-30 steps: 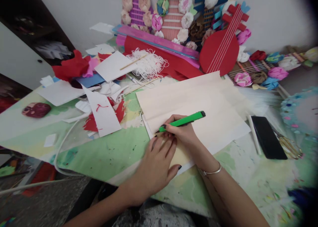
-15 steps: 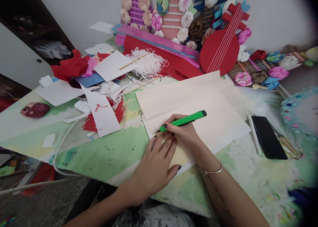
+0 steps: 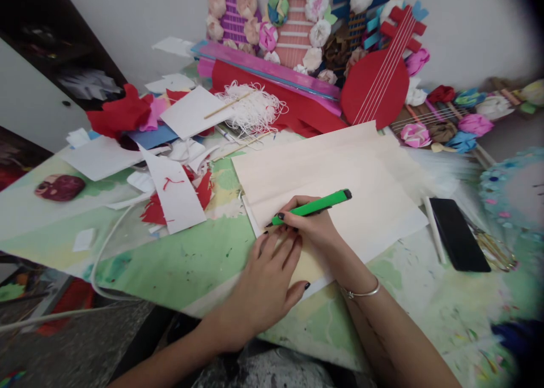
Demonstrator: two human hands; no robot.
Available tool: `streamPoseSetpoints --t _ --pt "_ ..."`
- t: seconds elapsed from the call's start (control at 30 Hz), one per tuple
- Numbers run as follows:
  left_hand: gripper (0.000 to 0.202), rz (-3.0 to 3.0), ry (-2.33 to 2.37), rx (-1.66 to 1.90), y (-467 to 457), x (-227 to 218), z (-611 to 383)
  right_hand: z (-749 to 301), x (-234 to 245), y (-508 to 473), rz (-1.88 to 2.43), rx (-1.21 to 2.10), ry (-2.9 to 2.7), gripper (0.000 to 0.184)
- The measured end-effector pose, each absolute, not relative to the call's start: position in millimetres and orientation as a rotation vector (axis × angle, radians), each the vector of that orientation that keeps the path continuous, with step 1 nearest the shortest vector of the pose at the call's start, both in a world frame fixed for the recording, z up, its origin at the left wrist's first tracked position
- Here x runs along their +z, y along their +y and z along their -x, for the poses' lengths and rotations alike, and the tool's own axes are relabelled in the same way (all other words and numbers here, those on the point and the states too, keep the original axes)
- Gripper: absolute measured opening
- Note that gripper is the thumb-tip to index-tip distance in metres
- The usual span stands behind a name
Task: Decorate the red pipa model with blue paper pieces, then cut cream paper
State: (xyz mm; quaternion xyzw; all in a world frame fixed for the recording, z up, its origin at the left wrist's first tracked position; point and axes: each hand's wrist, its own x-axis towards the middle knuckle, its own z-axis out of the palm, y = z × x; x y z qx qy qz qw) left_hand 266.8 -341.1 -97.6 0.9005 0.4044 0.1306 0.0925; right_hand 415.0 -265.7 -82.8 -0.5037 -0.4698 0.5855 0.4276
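Note:
A green utility knife [image 3: 321, 203] with a black end is gripped like a pen in my right hand [image 3: 312, 221]. Its dark tip points left and down, meeting the cream paper [image 3: 314, 164] close to the paper's left edge. My left hand [image 3: 272, 269] lies flat with fingers spread, pressing on the lower left of the paper, its fingertips just below the tip. A white sheet [image 3: 410, 225] shows from under the cream paper along the right and lower edges. The fingers of my right hand partly cover the knife's front end.
White string [image 3: 255, 110], red fabric [image 3: 117, 113] and paper scraps [image 3: 174, 190] are heaped at the left. A red banjo-shaped craft [image 3: 376, 88] leans on the wall behind. A black phone [image 3: 459, 235] and scissors [image 3: 495, 252] lie at the right; a dark red stone-like object [image 3: 59, 188] sits far left.
The knife's tip and my right hand have shifted very slightly to the left. My left hand stays in place on the paper.

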Motion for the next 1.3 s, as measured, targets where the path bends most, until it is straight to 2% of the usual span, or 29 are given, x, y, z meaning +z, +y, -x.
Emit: streamPoseSetpoints --t 0.17,1.3 --pt "0.064 -2.674 1.199 0.383 -341.5 -97.4 -266.7 -414.0 -81.1 -266.0 1.271 1.428 -1.192 0.014" --pt "0.063 -2.672 1.204 0.393 -341.7 -97.3 -267.0 -414.5 -82.6 -265.9 1.28 1.444 -1.168 0.02"
